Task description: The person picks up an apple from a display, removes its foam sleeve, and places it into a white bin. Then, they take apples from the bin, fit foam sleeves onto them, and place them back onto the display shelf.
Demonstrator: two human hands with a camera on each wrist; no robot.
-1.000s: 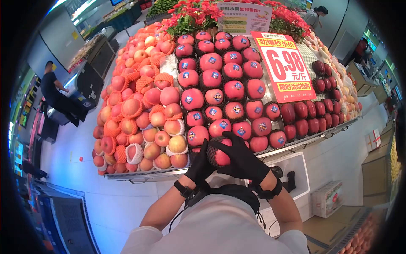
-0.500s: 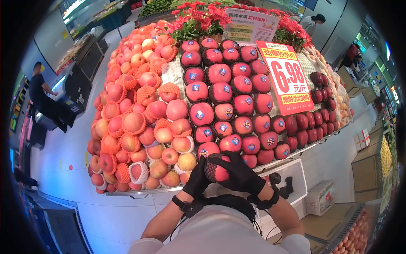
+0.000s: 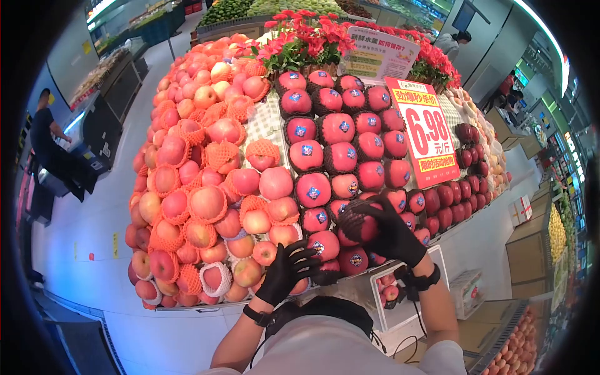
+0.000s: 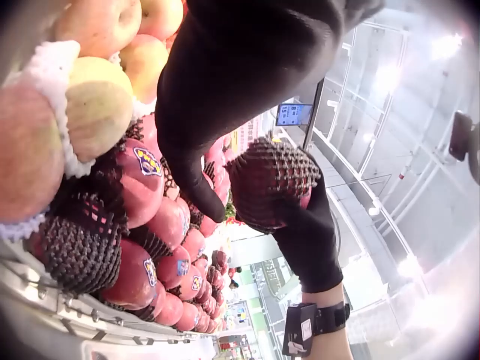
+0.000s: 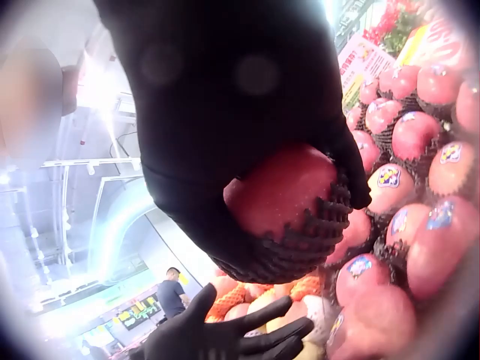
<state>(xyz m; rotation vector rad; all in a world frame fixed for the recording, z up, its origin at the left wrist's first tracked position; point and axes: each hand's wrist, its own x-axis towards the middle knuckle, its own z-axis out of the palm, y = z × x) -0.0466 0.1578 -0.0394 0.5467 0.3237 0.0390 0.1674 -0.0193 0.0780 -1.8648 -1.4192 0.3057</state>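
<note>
My gloved right hand [image 3: 398,230] holds a red apple [image 3: 359,221] in a black foam net, raised over the front rows of the display. In the right wrist view the apple [image 5: 281,191] shows bare red skin above, with the net around its lower side; fingers and thumb curl about it. My gloved left hand [image 3: 284,274] is held apart from that apple, fingers extended and spread, by the front edge. Closest to its fingertips is a stickered red apple [image 3: 323,245]. A netted apple [image 4: 82,244] sits at the display's edge in the left wrist view.
Yellow-red apples [image 3: 206,203], some in orange or white nets, fill the left side. Darker apples [image 3: 445,217] lie right, below a price sign [image 3: 420,132]. Red flowers [image 3: 306,40] stand behind. Below the right forearm is a white crate [image 3: 380,307] holding fruit.
Both hands were together around the netted apple. The left hand has let go and moved left with its fingers spread; the right has carried the apple forward and right over the display.
</note>
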